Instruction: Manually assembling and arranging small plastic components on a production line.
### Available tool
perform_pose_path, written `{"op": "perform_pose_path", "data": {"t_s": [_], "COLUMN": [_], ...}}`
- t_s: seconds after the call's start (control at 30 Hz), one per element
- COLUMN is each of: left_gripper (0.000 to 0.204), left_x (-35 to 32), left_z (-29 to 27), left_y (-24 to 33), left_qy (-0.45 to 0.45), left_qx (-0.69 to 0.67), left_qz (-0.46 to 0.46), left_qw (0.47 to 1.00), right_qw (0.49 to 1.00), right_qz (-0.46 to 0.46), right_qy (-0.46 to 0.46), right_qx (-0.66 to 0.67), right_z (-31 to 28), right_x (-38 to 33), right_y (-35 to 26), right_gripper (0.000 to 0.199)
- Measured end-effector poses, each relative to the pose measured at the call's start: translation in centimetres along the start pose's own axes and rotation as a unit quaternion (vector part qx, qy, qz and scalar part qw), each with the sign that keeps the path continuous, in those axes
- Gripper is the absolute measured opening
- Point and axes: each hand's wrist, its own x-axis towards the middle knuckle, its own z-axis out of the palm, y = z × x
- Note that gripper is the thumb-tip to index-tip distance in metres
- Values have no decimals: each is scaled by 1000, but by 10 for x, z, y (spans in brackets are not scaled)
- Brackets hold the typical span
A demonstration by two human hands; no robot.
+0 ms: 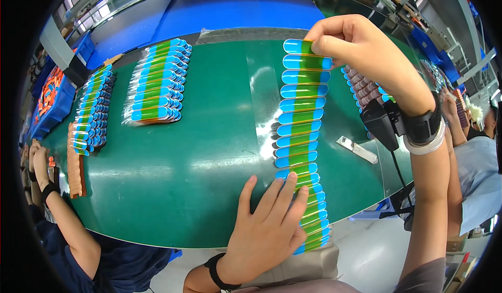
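Left hand [269, 225] lies flat, fingers apart, on packet row [302, 136]; right hand [361, 52] apparently pinches its far end.

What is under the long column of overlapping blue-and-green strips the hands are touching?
The column of blue-and-green strips lies on a clear glossy film spread over the green table surface. The left hand covers its lower part, so what lies beneath there is hidden.

Bare green mat [209, 136] between strip rows [157, 81]

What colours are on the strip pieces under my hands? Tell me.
Each piece in the row of strip pieces is green in the middle with blue rounded ends; the head view shows it.
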Motion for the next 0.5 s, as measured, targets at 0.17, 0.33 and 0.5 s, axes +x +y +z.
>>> {"op": "perform_pose_path", "data": {"t_s": [0.17, 0.33, 0.5], "left_gripper": [53, 53, 54], "left_x": [0, -1, -3], "left_z": [-1, -3, -3], "left_y": [0, 1, 1], "left_qy": [0, -7, -11], "left_qx": [8, -11, -16], "left_qz": [4, 3, 6], "left_qw": [1000, 1000, 1000], "right_qw": [984, 956, 881], "right_qz": [-121, -136, -213], "right_qy": [118, 171, 233], "right_qx": [-55, -194, -353], "right_z": [27, 60, 83], "right_x": [13, 25, 32], "right_y": [43, 53, 62], "right_gripper": [19, 12, 10]}}
